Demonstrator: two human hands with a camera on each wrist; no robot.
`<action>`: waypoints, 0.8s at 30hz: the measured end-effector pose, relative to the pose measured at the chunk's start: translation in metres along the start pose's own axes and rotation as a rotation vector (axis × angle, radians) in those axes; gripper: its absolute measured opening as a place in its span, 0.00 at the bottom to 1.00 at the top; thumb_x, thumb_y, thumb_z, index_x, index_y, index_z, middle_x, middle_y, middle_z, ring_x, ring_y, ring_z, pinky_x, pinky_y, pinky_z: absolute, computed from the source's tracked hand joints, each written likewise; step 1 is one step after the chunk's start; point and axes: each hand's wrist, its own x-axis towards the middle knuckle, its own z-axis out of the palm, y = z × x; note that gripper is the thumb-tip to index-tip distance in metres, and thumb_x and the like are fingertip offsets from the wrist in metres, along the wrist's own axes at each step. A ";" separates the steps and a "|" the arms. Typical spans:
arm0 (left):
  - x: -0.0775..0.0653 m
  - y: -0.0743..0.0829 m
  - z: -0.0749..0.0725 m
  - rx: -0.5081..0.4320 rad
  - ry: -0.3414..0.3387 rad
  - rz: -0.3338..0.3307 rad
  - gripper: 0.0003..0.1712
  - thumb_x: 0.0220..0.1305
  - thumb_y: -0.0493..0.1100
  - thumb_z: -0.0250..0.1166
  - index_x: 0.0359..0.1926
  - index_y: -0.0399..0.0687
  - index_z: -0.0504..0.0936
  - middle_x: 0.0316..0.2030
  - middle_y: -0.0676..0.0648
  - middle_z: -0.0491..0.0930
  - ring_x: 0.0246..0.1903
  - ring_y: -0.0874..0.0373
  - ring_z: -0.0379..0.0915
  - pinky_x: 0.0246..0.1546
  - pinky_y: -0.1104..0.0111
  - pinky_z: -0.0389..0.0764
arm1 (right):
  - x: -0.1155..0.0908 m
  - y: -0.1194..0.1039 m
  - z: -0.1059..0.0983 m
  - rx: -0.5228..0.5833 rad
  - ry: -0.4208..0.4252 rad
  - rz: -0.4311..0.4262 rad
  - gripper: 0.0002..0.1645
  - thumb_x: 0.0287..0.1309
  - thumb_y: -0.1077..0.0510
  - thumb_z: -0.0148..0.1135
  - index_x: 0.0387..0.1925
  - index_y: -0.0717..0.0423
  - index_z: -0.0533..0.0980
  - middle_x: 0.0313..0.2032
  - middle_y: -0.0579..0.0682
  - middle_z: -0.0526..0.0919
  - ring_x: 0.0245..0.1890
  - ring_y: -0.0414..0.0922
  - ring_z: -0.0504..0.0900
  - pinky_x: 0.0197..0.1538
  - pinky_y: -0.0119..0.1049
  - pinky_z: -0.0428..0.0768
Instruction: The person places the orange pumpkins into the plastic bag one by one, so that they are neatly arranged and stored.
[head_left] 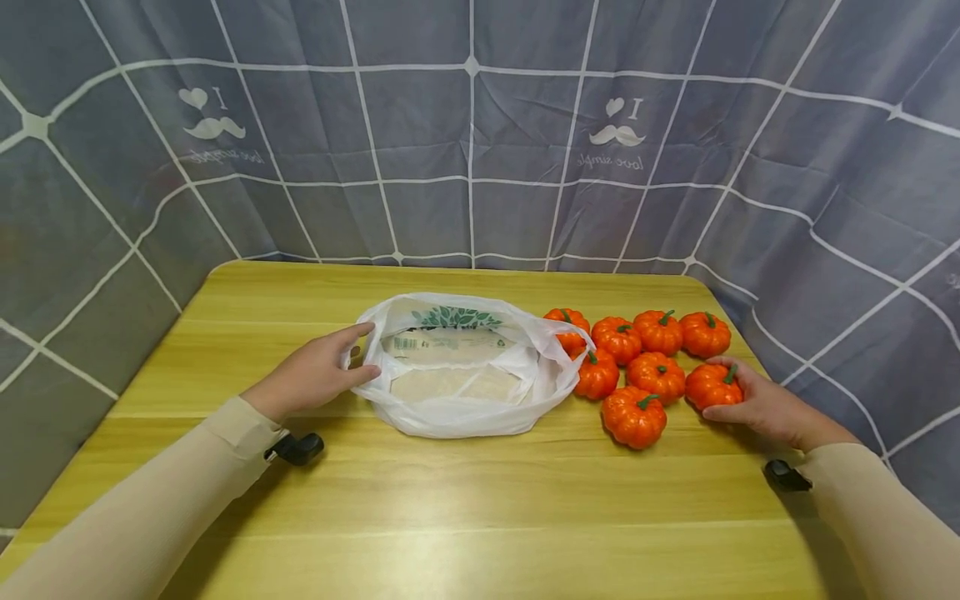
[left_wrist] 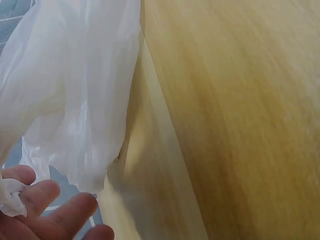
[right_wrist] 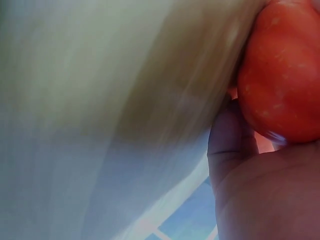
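Note:
A white plastic bag with green leaf print lies on the table with its mouth spread wide. At its left end my left hand holds the handle and rim; in the left wrist view a twist of white plastic crosses the curled fingers. My right hand grips a small orange pumpkin with a green stem, thumb in front and fingers behind. This pumpkin fills the right side of the right wrist view, and its underside is partly hidden.
Several more orange pumpkins cluster between the bag and my right hand, some close against the bag's right handle. The wooden table ends at a grey checked curtain behind and on both sides.

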 end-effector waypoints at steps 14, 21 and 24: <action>-0.001 0.003 0.001 -0.095 0.021 -0.028 0.45 0.72 0.50 0.69 0.81 0.39 0.60 0.73 0.33 0.71 0.57 0.46 0.84 0.54 0.55 0.85 | -0.005 -0.022 -0.008 -0.051 0.056 -0.035 0.48 0.61 0.63 0.74 0.73 0.68 0.56 0.52 0.58 0.81 0.42 0.29 0.81 0.44 0.26 0.82; -0.001 0.004 0.001 -0.056 0.024 -0.028 0.43 0.72 0.51 0.69 0.80 0.44 0.63 0.51 0.39 0.84 0.38 0.53 0.79 0.39 0.63 0.78 | -0.004 -0.059 -0.017 -0.088 0.099 -0.083 0.51 0.62 0.62 0.74 0.76 0.67 0.53 0.60 0.67 0.74 0.43 0.25 0.78 0.44 0.22 0.80; 0.000 0.005 0.001 -0.061 0.017 -0.018 0.42 0.71 0.51 0.69 0.80 0.47 0.65 0.50 0.39 0.82 0.35 0.53 0.74 0.36 0.63 0.74 | -0.002 -0.081 -0.015 -0.094 0.103 -0.100 0.51 0.63 0.61 0.74 0.78 0.63 0.53 0.62 0.67 0.73 0.44 0.25 0.77 0.45 0.20 0.78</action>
